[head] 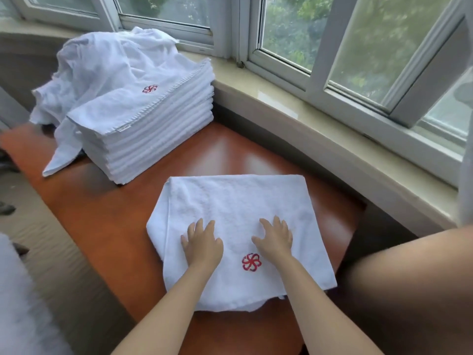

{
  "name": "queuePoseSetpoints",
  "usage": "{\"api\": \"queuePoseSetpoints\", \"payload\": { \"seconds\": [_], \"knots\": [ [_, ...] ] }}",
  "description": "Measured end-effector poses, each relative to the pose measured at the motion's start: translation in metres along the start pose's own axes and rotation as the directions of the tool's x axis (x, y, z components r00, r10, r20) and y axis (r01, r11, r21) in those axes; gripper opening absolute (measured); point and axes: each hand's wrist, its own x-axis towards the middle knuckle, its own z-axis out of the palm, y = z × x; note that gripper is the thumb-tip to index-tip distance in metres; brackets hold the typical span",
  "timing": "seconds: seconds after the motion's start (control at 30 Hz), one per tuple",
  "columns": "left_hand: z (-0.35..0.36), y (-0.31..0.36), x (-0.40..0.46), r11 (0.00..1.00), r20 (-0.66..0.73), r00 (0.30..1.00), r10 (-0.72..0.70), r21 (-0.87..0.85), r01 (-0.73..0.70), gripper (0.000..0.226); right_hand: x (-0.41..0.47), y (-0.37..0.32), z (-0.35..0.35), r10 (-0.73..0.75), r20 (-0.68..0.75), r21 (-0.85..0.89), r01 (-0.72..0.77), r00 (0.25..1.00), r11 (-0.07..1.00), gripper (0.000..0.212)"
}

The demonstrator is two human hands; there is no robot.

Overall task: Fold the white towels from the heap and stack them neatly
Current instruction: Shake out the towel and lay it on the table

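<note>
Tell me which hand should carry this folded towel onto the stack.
Left, probably. The left hand rests flat on the towel on the side nearer the stack, which stands far-left on the table. The right hand, also flat, would have to cross over.

We find no words or numbers we can read. The only marks are a red pinwheel-flower emblem (251, 262) stitched on the folded white towel (230, 201), and a matching smaller red emblem (150, 89) on the top towel of the stack (158, 139) beyond it. A small hem tag (124, 128) there is too blurred to read.
</note>
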Motion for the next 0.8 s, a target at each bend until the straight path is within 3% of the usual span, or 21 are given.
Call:
{"api": "queuePoseSetpoints", "payload": {
  "seconds": [0.1, 0.23, 0.3, 0.37, 0.43, 0.53, 0.57, 0.63, 0.7, 0.73, 0.8],
  "knots": [
    [0.011, -0.016, -0.023, 0.995, -0.054, 0.996, -0.069, -0.074, 0.065, 0.051, -0.019, 0.011, 0.006, 0.049, -0.177, 0.097, -0.032, 0.983, 0.995, 0.051],
    [0.013, -0.041, -0.047, 0.986, -0.058, 0.994, -0.098, -0.139, 0.089, 0.040, -0.044, 0.036, 0.005, 0.284, -0.342, 0.222, -0.217, 0.895, 0.951, 0.038],
    [0.011, -0.049, -0.055, 0.974, -0.121, 0.980, -0.155, -0.186, 0.131, 0.042, -0.055, 0.054, 0.004, 0.488, -0.353, 0.399, -0.343, 0.798, 0.850, 0.039],
    [0.010, -0.056, -0.063, 0.909, -0.141, 0.944, -0.298, -0.345, 0.235, 0.049, -0.066, 0.072, 0.006, 0.592, -0.298, 0.497, -0.408, 0.749, 0.766, 0.045],
    [0.009, -0.061, -0.068, 0.754, -0.057, 0.903, -0.427, -0.574, 0.320, 0.060, -0.075, 0.086, 0.012, 0.617, -0.254, 0.484, -0.454, 0.745, 0.748, 0.050],
    [0.009, -0.061, -0.071, 0.521, 0.085, 0.907, -0.412, -0.795, 0.311, 0.071, -0.081, 0.092, 0.014, 0.671, -0.232, 0.511, -0.499, 0.704, 0.700, 0.047],
    [0.008, -0.058, -0.071, 0.409, 0.156, 0.910, -0.384, -0.855, 0.319, 0.070, -0.081, 0.090, 0.012, 0.654, -0.210, 0.537, -0.474, 0.727, 0.698, 0.039],
    [-0.001, -0.052, -0.069, 0.086, 0.387, 0.877, -0.287, -0.901, 0.425, 0.054, -0.083, 0.078, 0.006, 0.562, -0.166, 0.639, -0.346, 0.810, 0.687, 0.031],
    [-0.015, -0.044, -0.072, -0.140, 0.573, 0.817, -0.071, -0.816, 0.561, 0.031, -0.086, 0.058, -0.007, 0.491, -0.136, 0.864, -0.140, 0.860, 0.484, 0.027],
    [-0.023, -0.040, -0.074, -0.176, 0.593, 0.805, 0.018, -0.791, 0.586, 0.026, -0.087, 0.046, -0.018, 0.461, -0.108, 0.944, -0.056, 0.881, 0.327, 0.024],
    [-0.039, -0.032, -0.072, -0.171, 0.516, 0.849, 0.111, -0.832, 0.528, 0.021, -0.089, 0.023, -0.043, 0.351, -0.033, 0.999, 0.023, 0.936, 0.034, 0.016]
  ]
}}
